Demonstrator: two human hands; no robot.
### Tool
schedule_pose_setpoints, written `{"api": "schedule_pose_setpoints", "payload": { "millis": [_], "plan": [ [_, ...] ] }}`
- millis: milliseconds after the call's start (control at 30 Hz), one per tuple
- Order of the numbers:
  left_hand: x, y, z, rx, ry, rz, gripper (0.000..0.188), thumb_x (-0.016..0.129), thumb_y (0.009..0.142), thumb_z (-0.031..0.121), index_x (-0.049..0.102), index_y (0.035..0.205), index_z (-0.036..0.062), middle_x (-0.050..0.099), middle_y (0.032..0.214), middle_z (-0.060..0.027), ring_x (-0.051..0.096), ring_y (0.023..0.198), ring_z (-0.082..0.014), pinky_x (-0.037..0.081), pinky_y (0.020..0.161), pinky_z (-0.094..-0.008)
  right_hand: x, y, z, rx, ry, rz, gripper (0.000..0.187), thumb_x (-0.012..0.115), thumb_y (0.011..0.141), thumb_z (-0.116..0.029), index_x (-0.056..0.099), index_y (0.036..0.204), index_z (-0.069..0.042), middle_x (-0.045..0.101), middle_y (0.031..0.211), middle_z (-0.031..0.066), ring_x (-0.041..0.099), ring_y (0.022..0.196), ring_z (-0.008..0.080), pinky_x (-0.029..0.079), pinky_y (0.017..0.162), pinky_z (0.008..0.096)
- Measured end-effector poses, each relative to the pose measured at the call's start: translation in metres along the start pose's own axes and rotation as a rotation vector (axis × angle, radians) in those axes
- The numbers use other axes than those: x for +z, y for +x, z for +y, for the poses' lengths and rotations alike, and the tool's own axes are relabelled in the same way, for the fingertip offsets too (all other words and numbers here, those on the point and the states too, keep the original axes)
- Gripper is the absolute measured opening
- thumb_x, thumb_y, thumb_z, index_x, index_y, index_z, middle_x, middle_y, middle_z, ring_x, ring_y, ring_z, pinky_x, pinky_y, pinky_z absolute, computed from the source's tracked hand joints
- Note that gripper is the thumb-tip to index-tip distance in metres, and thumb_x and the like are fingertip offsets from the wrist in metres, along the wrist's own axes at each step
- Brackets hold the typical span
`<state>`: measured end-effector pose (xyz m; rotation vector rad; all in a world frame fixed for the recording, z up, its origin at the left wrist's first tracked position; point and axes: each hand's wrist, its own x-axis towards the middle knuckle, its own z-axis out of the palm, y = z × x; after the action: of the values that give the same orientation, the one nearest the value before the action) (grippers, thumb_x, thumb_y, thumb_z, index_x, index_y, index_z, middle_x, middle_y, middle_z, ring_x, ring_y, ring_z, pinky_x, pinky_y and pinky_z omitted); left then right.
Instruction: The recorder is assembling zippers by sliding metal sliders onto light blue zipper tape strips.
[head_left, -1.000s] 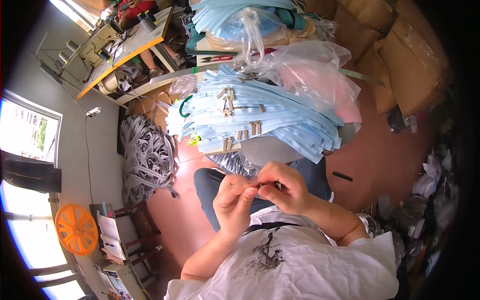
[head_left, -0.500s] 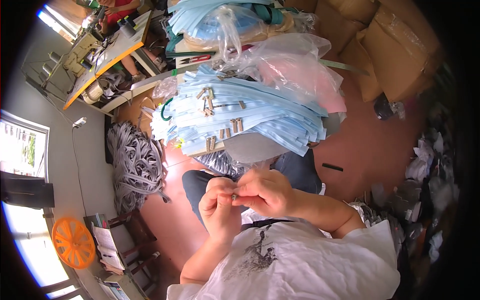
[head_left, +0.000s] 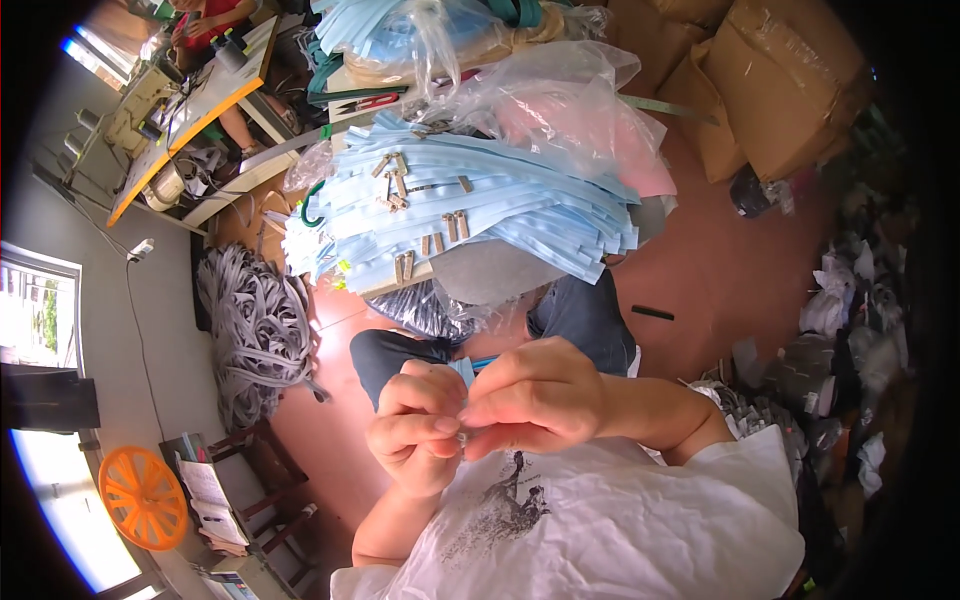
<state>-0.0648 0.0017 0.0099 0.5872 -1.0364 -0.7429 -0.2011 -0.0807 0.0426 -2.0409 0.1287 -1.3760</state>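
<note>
My left hand (head_left: 415,430) and my right hand (head_left: 540,395) meet in front of my shirt, fingers bent and fingertips pressed together. A small metal piece (head_left: 462,438) peeks out between the left thumb and the right fingertips; its exact kind is too small to make out. Just beyond the knuckles a light-blue strip (head_left: 464,368) shows, but whether it runs into my fingers is hidden. On the table ahead lies a thick pile of light-blue zipper tapes (head_left: 520,210). Several small metal zipper pulls (head_left: 456,226) are scattered on top of the pile.
Clear plastic bags (head_left: 570,90) and red-handled snips (head_left: 370,103) lie beyond the pile. Grey strips (head_left: 255,320) heap on the floor at left. Cardboard boxes (head_left: 780,90) stand at far right. A co-worker in red (head_left: 215,20) sits by a sewing table (head_left: 195,125).
Both hands have come up nearer the camera and look larger, still pinched together. The light-blue strip now shows beyond them. The whole view has shifted slightly.
</note>
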Motion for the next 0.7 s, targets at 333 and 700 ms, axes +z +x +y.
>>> {"api": "schedule_pose_setpoints", "payload": {
  "millis": [333, 700],
  "plan": [
    [-0.002, -0.007, 0.015, 0.037, 0.036, -0.009, 0.021, 0.078, 0.080, 0.023, 0.070, 0.091, 0.0068, 0.057, 0.086, -0.0050, 0.052, 0.077, -0.0230, 0.046, 0.066, -0.0378, 0.000, 0.001, -0.027, 0.109, 0.090, -0.073, 0.028, 0.081, 0.076, -0.015, 0.064, 0.093, 0.000, 0.065, 0.083, 0.0079, 0.064, 0.067, 0.0206, 0.050, 0.051, 0.0310],
    [0.010, -0.007, 0.015, 0.005, 0.056, -0.011, 0.019, 0.070, 0.088, 0.018, 0.065, 0.082, 0.0008, 0.058, 0.087, -0.0069, 0.053, 0.074, -0.0226, 0.046, 0.065, -0.0371, -0.001, -0.011, -0.016, -0.052, -0.052, -0.041, 0.029, 0.079, 0.076, -0.008, 0.060, 0.098, 0.000, 0.063, 0.085, 0.0073, 0.063, 0.065, 0.0204, 0.048, 0.046, 0.0296]
  ]
}}
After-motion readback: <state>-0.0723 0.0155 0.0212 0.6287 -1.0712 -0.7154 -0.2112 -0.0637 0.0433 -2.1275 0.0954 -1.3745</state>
